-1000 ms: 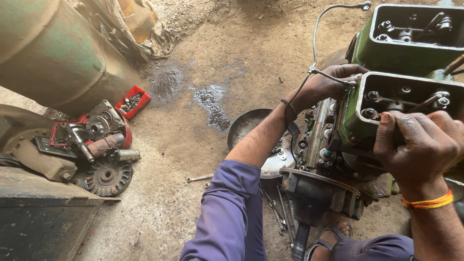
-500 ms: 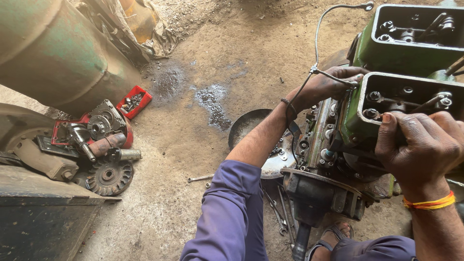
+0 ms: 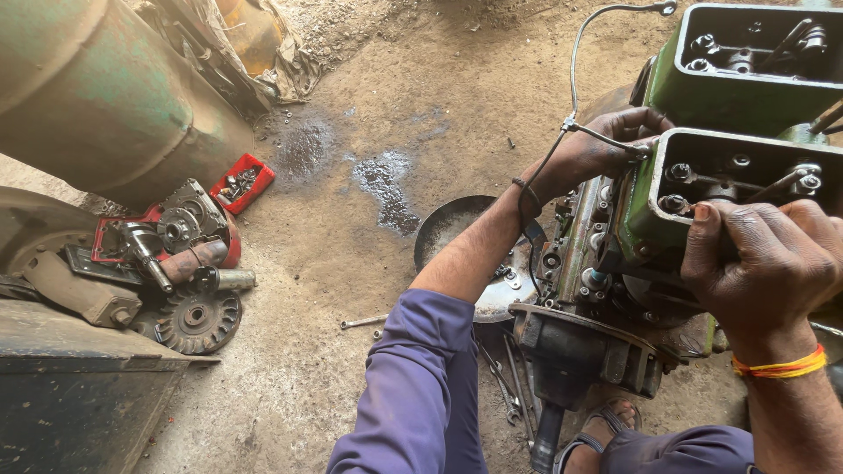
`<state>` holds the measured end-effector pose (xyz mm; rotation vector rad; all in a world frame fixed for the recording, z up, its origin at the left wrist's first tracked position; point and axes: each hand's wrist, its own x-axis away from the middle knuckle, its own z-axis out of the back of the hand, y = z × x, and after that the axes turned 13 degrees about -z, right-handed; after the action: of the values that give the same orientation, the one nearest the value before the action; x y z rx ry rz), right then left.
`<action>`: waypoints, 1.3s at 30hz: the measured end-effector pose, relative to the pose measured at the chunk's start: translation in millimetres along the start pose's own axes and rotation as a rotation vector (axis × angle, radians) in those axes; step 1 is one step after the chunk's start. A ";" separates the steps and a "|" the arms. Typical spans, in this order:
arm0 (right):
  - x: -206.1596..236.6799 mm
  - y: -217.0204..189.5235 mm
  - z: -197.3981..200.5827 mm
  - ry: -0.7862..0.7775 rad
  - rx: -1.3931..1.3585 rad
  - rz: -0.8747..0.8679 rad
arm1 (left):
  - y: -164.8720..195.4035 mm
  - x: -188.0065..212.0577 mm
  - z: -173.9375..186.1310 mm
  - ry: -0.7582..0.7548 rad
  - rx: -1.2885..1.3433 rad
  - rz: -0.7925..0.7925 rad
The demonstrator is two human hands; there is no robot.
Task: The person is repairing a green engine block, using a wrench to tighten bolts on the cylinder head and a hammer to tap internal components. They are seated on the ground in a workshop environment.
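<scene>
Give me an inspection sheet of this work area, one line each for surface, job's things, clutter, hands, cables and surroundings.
Surface: bare dirt floor with dark oily patches.
Job's things: green engine head, open on top, sitting on a greasy engine block; a second green head behind it.
Clutter: metal pan, wrenches, a toothed gear, red tray of small parts.
Hands: left hand on the head's far corner; right hand gripping its near rim.
Cables: thin metal pipe arching above the left hand.
Surroundings: large green drum; dismantled red and grey machine parts.
</scene>
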<state>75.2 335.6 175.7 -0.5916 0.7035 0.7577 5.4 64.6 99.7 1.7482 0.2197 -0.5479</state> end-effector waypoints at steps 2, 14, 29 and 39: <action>1.0 0.7 -0.3 -0.004 -0.006 -0.002 | -2.0 -1.1 -1.3 0.012 -0.021 -0.001; 7.0 8.4 -4.4 0.003 0.048 0.019 | -18.8 -4.2 13.0 -0.065 -0.305 -0.289; 1.9 15.0 -15.8 0.166 0.210 0.109 | 14.8 -46.8 35.5 -0.459 -0.293 -0.098; 3.3 19.5 -21.2 0.121 0.171 0.127 | 24.4 -46.7 30.8 -0.424 -0.356 -0.171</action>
<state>54.4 333.7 155.6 -0.4428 0.9145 0.7747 -32.3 35.7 138.0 1.2430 0.1552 -0.9286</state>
